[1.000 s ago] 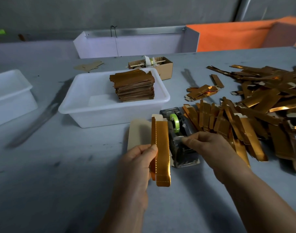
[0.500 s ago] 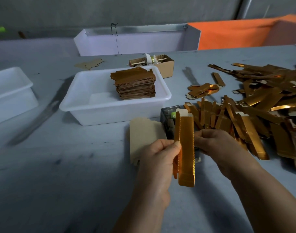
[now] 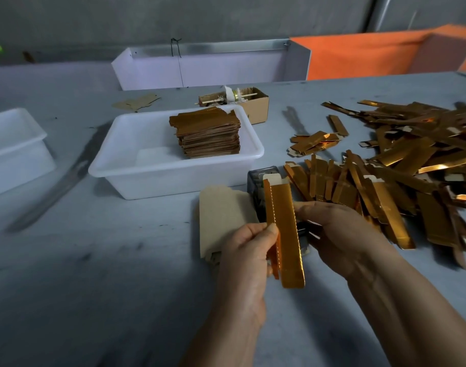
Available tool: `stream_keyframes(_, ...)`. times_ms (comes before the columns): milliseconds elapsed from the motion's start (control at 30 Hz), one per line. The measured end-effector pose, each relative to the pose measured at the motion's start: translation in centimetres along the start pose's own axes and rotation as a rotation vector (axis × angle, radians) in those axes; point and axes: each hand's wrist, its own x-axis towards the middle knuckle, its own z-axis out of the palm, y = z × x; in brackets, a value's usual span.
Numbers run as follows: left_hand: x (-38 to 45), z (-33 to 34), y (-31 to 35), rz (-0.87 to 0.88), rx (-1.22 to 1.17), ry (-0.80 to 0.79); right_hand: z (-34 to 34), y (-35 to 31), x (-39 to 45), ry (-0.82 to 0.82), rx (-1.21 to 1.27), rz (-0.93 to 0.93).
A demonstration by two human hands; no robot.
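A long gold foil carton (image 3: 284, 229), folded flat, stands upright in front of me. My left hand (image 3: 249, 251) pinches its left edge between thumb and fingers. My right hand (image 3: 340, 234) has curled fingers on the carton's right edge, about halfway up. Behind the carton sits a dark tape dispenser (image 3: 257, 178), mostly hidden by it. A beige flat card (image 3: 221, 215) lies on the table behind my left hand.
A white tub (image 3: 147, 172) holds a stack of gold flats (image 3: 209, 133). Several folded gold cartons (image 3: 390, 168) are piled on the right. A small cardboard box (image 3: 255, 103), another white tub (image 3: 17, 133) at the left and a white bin (image 3: 200, 68) stand farther back.
My left hand carried the gold carton to the right, in front of the tape dispenser. My right hand left the dispenser and came to the carton's right edge.
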Motion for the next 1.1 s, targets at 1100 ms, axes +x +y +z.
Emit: stream_keyframes(1100, 0.5, 0.3, 0.5, 0.135, 0.176, -0.07, 1.1, 5.0, -1.9, 0.404, -0.624, -0.483)
